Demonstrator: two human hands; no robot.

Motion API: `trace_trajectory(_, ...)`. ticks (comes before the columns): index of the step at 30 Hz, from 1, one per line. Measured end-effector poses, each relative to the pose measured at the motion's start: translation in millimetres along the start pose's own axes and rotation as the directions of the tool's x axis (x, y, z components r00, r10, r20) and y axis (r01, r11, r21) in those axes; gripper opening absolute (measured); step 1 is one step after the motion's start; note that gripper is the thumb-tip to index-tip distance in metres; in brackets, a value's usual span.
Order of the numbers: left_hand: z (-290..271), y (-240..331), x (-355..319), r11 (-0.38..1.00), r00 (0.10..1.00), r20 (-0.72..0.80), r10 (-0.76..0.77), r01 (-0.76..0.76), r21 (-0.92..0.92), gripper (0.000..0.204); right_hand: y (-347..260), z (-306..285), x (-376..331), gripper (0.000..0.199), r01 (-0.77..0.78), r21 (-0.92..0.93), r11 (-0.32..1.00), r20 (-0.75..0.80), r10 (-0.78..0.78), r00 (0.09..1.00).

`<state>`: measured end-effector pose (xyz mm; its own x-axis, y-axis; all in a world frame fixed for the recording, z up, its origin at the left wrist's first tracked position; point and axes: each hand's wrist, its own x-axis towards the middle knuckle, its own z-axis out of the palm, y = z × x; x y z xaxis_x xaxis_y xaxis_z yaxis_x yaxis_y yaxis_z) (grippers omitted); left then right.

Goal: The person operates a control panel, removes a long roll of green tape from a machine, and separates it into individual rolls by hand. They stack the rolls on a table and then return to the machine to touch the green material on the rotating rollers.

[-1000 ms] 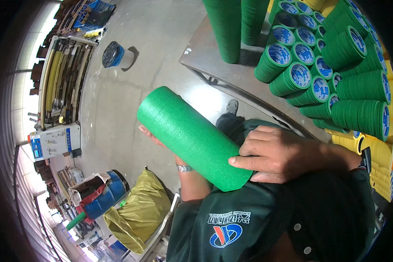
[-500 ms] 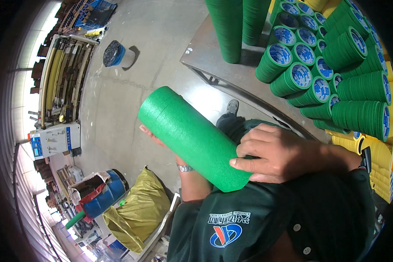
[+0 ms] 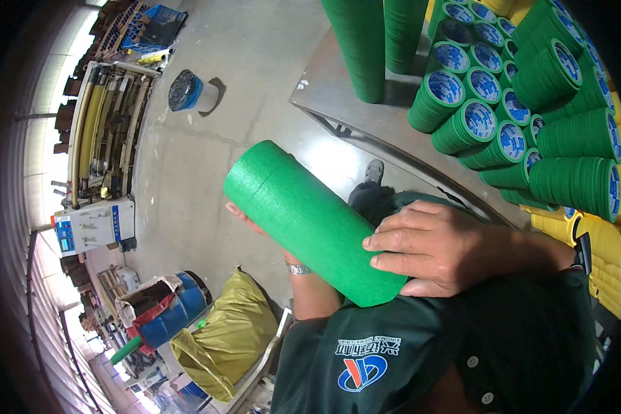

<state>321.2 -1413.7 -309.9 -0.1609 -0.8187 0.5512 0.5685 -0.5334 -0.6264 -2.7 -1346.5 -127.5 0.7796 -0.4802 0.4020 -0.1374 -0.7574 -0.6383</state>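
Observation:
A long green cylinder, a stack of tape rolls [image 3: 300, 217], lies slanted in front of my body, its lower end against my dark shirt. A seam runs round it close to the upper end. My left hand [image 3: 245, 219] holds it from beneath; only some fingertips show past its far side, and the rest is hidden. Over the lower right end curve the fingers of my right hand [image 3: 435, 248], thumb near the rim. Similar green tape stacks [image 3: 479, 119] with blue-and-white cores crowd the metal table [image 3: 324, 83] at the right, and two tall green columns [image 3: 362, 55] stand upright there.
Yellow tape rolls [image 3: 586, 248] lie at the far right. To the left are a rack of rods [image 3: 107, 131], a white control box [image 3: 96, 228], a blue drum [image 3: 176, 310] and a yellow-green sack [image 3: 231, 338]. A covered bin [image 3: 186, 90] stands on the floor.
My right hand's fingers have shifted slightly on the lower end of the tape stack, now lying flatter and closer together. The whole view has moved a little.

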Motion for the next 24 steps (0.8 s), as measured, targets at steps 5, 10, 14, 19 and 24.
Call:
trace_trajectory(5, 6, -8, 11, 0.101, 0.945, 0.065, -0.321, 0.102, -0.99, 0.057, 2, 4, 4, 0.066, -0.026, 0.052, 0.998, -0.049, 0.028, 0.998)
trace_trajectory(10, -2, -19, 31, -0.244, 0.883, 0.219, -0.415, 0.124, -0.962, 0.059, 3, 8, 10, 0.072, -0.063, 0.039, 0.997, -0.074, 0.065, 0.995)
trace_trajectory(14, -1, -25, 24, -0.327, 0.961, 0.184, -0.207, 0.109, -0.939, 0.059, 4, 5, 13, 0.069, -0.095, 0.058, 0.994, -0.018, 0.096, 0.995)
trace_trajectory(19, -4, -27, 22, -0.371, 0.965, 0.2, -0.172, 0.125, -0.92, 0.059, 5, -1, 14, 0.061, -0.103, 0.019, 0.994, 0.012, 0.103, 0.995)
trace_trajectory(24, -6, -30, 26, -0.401, 0.953, 0.276, -0.122, 0.207, -0.892, 0.059, 7, -1, 17, 0.062, -0.073, -0.059, 0.996, -0.059, 0.07, 0.996)
